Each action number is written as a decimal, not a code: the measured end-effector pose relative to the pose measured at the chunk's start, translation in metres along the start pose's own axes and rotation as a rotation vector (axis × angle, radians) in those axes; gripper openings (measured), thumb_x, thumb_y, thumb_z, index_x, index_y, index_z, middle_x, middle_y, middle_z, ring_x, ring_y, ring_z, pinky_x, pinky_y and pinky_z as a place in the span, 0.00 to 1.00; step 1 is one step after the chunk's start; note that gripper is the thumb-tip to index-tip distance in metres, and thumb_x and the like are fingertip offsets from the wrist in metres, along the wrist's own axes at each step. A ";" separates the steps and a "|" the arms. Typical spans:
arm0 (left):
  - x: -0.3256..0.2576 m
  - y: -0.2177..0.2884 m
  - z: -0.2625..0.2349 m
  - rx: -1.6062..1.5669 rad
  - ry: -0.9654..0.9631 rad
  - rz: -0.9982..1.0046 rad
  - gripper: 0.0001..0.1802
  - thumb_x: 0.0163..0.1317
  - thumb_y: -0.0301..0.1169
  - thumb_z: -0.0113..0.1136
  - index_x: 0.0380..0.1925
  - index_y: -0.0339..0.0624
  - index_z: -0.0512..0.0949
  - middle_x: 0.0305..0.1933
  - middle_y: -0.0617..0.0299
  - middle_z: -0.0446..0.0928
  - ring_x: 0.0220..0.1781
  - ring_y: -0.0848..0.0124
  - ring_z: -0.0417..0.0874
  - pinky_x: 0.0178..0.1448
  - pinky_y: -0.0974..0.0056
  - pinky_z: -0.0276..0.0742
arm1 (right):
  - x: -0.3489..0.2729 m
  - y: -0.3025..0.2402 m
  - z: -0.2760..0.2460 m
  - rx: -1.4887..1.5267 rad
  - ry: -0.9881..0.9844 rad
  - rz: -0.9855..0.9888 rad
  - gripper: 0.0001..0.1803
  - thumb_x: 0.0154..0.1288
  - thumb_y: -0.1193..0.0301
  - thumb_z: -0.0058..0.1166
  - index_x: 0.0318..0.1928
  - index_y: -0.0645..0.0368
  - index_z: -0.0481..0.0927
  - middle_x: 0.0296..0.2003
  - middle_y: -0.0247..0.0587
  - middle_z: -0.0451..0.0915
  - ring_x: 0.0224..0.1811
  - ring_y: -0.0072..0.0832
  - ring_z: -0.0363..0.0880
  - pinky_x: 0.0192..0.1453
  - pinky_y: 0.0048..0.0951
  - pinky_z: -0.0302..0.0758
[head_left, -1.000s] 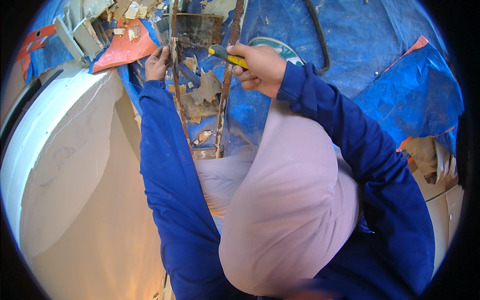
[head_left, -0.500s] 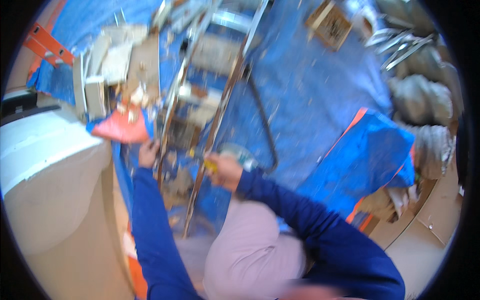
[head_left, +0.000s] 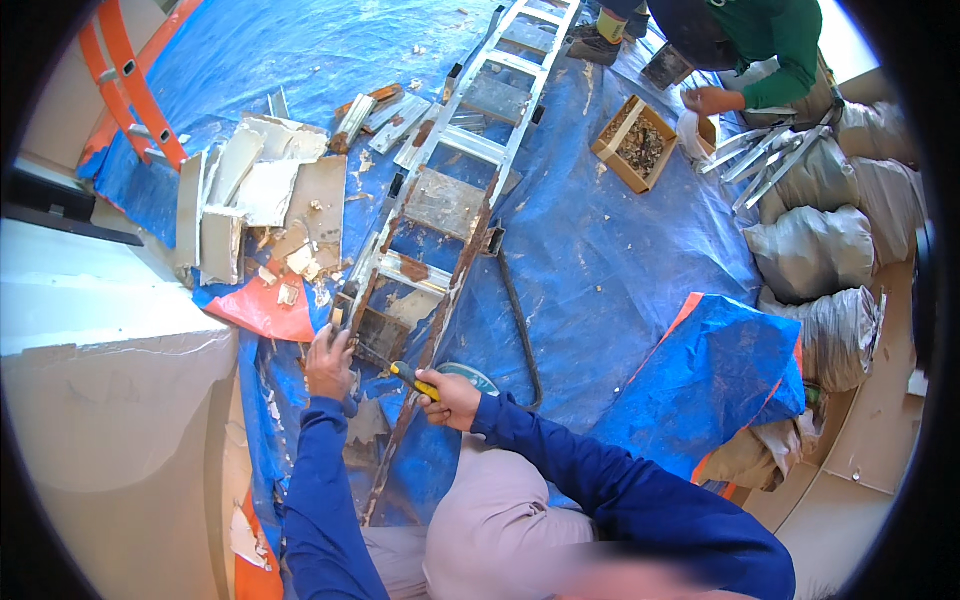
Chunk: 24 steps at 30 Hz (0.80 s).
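Judged light and stiff, best held by its handle, the yellow-and-black tool [head_left: 403, 374] is clenched in the right hand [head_left: 456, 402] over the ladder-like frame [head_left: 472, 146], while any grasp by the left hand [head_left: 329, 365] cannot be told.

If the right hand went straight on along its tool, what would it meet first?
Leading with the yellow-and-black tool, the right hand would likely meet the left hand or the rail beside it; depth is unclear.
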<state>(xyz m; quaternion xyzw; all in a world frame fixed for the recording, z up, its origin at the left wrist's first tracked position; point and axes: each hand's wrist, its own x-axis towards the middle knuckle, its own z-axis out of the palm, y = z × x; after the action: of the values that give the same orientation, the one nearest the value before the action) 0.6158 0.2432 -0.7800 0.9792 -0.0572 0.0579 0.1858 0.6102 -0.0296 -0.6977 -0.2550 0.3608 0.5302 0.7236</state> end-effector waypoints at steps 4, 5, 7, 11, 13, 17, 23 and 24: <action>0.007 0.001 0.001 0.157 0.032 0.020 0.16 0.57 0.29 0.68 0.47 0.49 0.86 0.67 0.51 0.72 0.69 0.51 0.71 0.70 0.51 0.69 | 0.000 0.001 -0.001 -0.024 0.004 -0.003 0.15 0.77 0.55 0.47 0.40 0.53 0.65 0.26 0.32 0.70 0.14 0.14 0.54 0.18 0.21 0.55; 0.008 -0.001 0.002 0.138 0.028 0.020 0.15 0.56 0.29 0.68 0.45 0.49 0.86 0.67 0.51 0.72 0.70 0.51 0.71 0.71 0.51 0.68 | 0.000 0.001 -0.001 -0.023 0.014 -0.004 0.15 0.77 0.55 0.48 0.40 0.53 0.66 0.26 0.32 0.70 0.14 0.15 0.54 0.17 0.21 0.54; 0.009 -0.006 0.005 0.089 0.031 0.022 0.12 0.56 0.29 0.69 0.42 0.49 0.87 0.68 0.51 0.72 0.71 0.52 0.70 0.71 0.51 0.68 | 0.000 0.001 -0.001 -0.018 0.035 -0.003 0.15 0.77 0.55 0.48 0.40 0.53 0.68 0.25 0.32 0.70 0.13 0.16 0.54 0.16 0.23 0.54; 0.012 -0.011 0.009 0.082 0.000 0.085 0.11 0.50 0.28 0.72 0.36 0.50 0.86 0.66 0.51 0.73 0.70 0.51 0.71 0.70 0.50 0.68 | 0.000 0.001 0.001 -0.032 0.063 -0.014 0.15 0.77 0.55 0.48 0.38 0.53 0.69 0.24 0.32 0.70 0.13 0.17 0.54 0.16 0.23 0.54; 0.014 -0.010 0.010 0.093 -0.015 0.070 0.10 0.50 0.29 0.72 0.35 0.49 0.86 0.66 0.51 0.73 0.69 0.52 0.71 0.69 0.50 0.68 | 0.000 0.001 0.003 -0.054 0.050 -0.012 0.14 0.77 0.56 0.47 0.40 0.52 0.67 0.26 0.32 0.70 0.13 0.15 0.54 0.18 0.21 0.55; 0.012 -0.007 0.010 0.072 0.009 0.041 0.08 0.51 0.30 0.71 0.34 0.48 0.85 0.66 0.53 0.73 0.70 0.55 0.71 0.67 0.51 0.68 | -0.003 0.000 0.003 -0.088 0.040 -0.025 0.13 0.78 0.56 0.46 0.41 0.51 0.67 0.26 0.32 0.70 0.14 0.14 0.55 0.17 0.21 0.55; 0.012 -0.014 0.009 0.055 -0.068 0.011 0.06 0.54 0.29 0.67 0.33 0.48 0.85 0.63 0.52 0.75 0.67 0.54 0.73 0.65 0.51 0.69 | -0.028 0.000 -0.002 -0.268 0.091 -0.166 0.11 0.78 0.59 0.47 0.41 0.52 0.70 0.25 0.32 0.70 0.14 0.15 0.56 0.17 0.21 0.54; 0.015 -0.017 0.009 0.033 -0.080 0.007 0.06 0.54 0.29 0.67 0.34 0.48 0.85 0.63 0.53 0.75 0.67 0.54 0.73 0.66 0.51 0.69 | -0.036 -0.002 -0.004 -0.328 0.126 -0.191 0.11 0.78 0.59 0.47 0.42 0.52 0.71 0.25 0.32 0.70 0.14 0.14 0.56 0.17 0.20 0.54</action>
<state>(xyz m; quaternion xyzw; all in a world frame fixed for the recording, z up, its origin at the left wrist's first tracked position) 0.6334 0.2539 -0.7921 0.9835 -0.0669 0.0201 0.1669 0.6046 -0.0544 -0.6717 -0.4354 0.2882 0.4937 0.6955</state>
